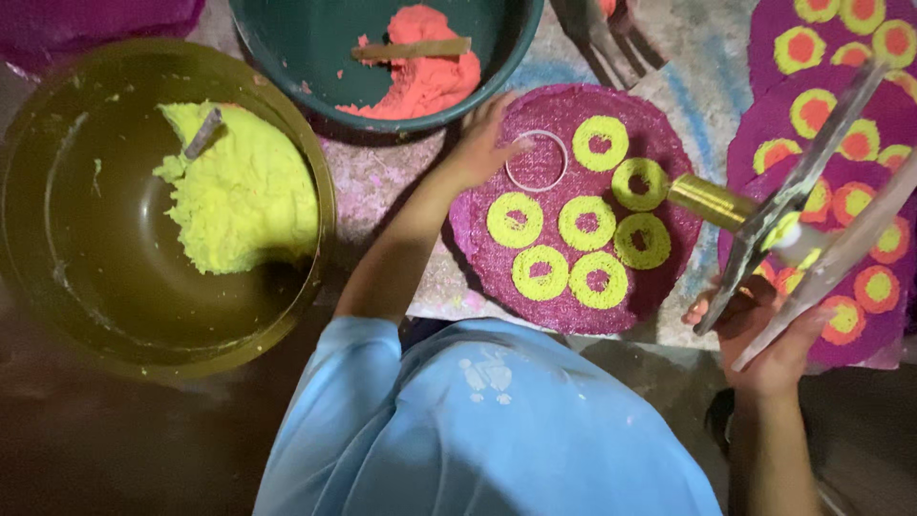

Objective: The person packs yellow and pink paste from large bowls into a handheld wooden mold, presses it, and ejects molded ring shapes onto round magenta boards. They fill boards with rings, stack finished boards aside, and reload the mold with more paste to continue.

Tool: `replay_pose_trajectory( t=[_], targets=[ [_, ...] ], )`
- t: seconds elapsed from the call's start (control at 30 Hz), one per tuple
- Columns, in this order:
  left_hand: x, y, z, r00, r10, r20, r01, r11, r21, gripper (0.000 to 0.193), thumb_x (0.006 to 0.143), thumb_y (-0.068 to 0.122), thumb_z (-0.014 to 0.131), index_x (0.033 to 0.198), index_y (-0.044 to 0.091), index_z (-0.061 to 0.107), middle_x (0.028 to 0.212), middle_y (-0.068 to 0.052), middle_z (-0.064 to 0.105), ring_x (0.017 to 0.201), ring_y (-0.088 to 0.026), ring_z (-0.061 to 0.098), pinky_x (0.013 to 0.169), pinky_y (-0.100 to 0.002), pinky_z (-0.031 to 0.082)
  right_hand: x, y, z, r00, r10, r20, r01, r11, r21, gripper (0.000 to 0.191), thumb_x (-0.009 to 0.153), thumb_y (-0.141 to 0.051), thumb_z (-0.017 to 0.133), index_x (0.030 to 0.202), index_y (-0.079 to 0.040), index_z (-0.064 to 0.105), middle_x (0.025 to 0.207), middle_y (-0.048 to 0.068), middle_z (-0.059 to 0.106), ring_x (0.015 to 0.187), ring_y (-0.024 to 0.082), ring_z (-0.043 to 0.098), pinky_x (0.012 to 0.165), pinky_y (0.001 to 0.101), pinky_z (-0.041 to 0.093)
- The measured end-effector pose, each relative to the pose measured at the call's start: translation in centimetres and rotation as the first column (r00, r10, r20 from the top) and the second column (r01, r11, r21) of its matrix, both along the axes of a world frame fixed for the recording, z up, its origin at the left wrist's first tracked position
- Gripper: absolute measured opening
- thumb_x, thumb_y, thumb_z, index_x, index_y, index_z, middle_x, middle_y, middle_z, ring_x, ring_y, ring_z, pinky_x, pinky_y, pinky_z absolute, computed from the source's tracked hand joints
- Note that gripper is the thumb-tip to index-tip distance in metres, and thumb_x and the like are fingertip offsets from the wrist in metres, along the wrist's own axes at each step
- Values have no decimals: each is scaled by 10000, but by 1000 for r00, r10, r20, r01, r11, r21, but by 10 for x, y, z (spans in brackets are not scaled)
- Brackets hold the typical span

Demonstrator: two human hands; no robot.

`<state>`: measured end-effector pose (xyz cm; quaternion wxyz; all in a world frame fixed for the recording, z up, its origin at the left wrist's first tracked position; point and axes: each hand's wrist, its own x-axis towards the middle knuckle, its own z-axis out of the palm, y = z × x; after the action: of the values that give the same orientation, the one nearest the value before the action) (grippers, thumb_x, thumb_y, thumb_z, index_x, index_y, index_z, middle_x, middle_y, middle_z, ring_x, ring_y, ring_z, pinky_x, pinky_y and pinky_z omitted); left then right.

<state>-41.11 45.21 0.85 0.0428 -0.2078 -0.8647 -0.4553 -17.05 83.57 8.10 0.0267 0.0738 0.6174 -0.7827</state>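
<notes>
Head view looks straight down on a person in a light blue shirt (487,420) working over a round purple disc (573,205), which serves as the landmark. On the disc lie 7 yellow-green rings (587,223), each with purple showing in its middle. At the disc's upper left sits a thin white ring mould (536,161), empty inside. The left hand (482,143) reaches across the disc's upper left edge with fingers extended and loosely spread, their tips touching the ring mould's rim; it is pressing on it, not clenched around it.

Right of the disc, at its lower right edge, the right hand (774,339) is closed around 2 long, flat clear strips (812,201) that slant up and away to the right; a short brass-coloured cylinder (709,199) pokes over the disc's right edge beside them.

Left of the disc, well apart, a large olive bowl (57,239) holds a heap of yellow-green paste (244,191) with a small stick (202,134) stuck in it. Above the disc, a dark green bowl (315,43) holds orange-red paste (425,72) with a flat wooden stick (413,49) lying on it. Further right of the disc, more purple discs (764,129) overlap, covered with yellow rings filled orange. Everything rests on a pale, stained surface (382,172).
</notes>
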Motion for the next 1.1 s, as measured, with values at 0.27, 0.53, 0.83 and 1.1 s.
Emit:
replay_pose_trajectory(
  t=[0.27, 0.53, 0.83, 1.1],
  targets=[
    [104, 0, -39, 857, 19, 515, -434, 564, 702, 683, 965, -102, 530, 1581, 93, 306, 1616, -169, 379, 1468, -291, 424, 1190, -410, 390, -9, 5, -17, 988, 69, 140, -67, 998, -15, 1096, 862, -944, 367, 1405, 2, 476, 1161, 173, 611, 1008, 341, 623, 890, 519, 518],
    [175, -7, -29, 920, 296, 256, -391, 696, 602, 750, 951, 96, 696, 1578, -14, 299, 1577, -201, 322, 1507, -306, 367, 1261, -454, 338, -49, -8, -48, 877, 392, 278, -434, 894, 109, 951, 949, -829, 402, 1308, 44, 516, 1072, 204, 668, 883, 300, 665, 765, 448, 539],
    [72, -3, 42, 748, -606, -272, -68, -477, 877, 683, 1034, 693, 507, 1299, 64, 524, 1191, -81, 580, 1198, -252, 549, 1198, -462, 362, -111, -96, 43, 420, 498, 759, -822, 563, 86, 788, 862, -705, 307, 1115, -61, 682, 885, 144, 779, 813, 273, 748, 733, 395, 600],
    [49, -3, 25, 849, -485, -209, -118, -559, 821, 427, 1007, 595, 507, 953, 174, 468, 868, 34, 446, 866, -147, 486, 986, -383, 455, -138, -144, 82, 596, 283, 751, -803, 240, 546, 854, 965, -704, 291, 973, 33, 722, 771, 191, 704, 701, 298, 663, 686, 435, 537]
  ],
)
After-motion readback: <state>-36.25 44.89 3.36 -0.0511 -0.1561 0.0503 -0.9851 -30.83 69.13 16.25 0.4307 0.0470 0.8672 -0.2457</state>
